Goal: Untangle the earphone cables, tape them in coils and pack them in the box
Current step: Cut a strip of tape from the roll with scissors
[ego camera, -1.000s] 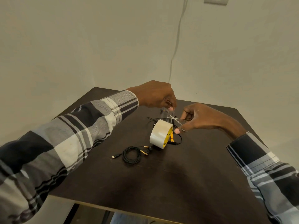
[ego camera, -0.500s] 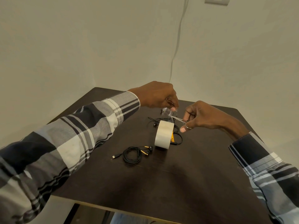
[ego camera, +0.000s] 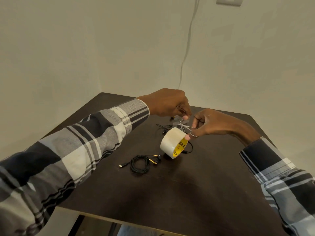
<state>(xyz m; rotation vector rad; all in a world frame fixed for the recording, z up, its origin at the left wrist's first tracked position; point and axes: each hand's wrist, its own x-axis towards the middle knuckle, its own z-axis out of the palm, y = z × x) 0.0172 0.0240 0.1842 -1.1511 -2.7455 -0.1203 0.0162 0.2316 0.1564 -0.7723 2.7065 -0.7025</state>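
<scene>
- Head view: my left hand (ego camera: 167,103) pinches the free end of a strip of clear tape (ego camera: 181,123), fingers closed tight on it, above and just behind the tape roll (ego camera: 173,142).
- My right hand (ego camera: 208,124) is closed around a small pair of scissors (ego camera: 186,126), blades pointing toward the strip; one fingertip touches the roll's upper rim. Whether that finger actually steadies the roll I cannot tell.
- The roll stands tilted on its edge on the dark table (ego camera: 196,184), yellow core facing me.
- One coiled black earphone cable (ego camera: 140,164), gold-tipped buds beside it, lies just in front of the roll toward me. A second earphone cable (ego camera: 163,128) lies loose behind the roll, partly hidden by it; I judge it the one not yet coiled and taped.
- No box shows anywhere here.
- The step in hand, as I read it, is cutting a short piece of tape. To do it well I keep the strip taut between my left pinch and the roll, so the blades meet a flat band, not a slack one.
- I cut straight across, close to the roll, and keep the sticky side from folding onto itself or my fingers.
- The risk I watch: the roll tipping over onto the cable behind it, or the strip curling and sticking to the blades.
</scene>
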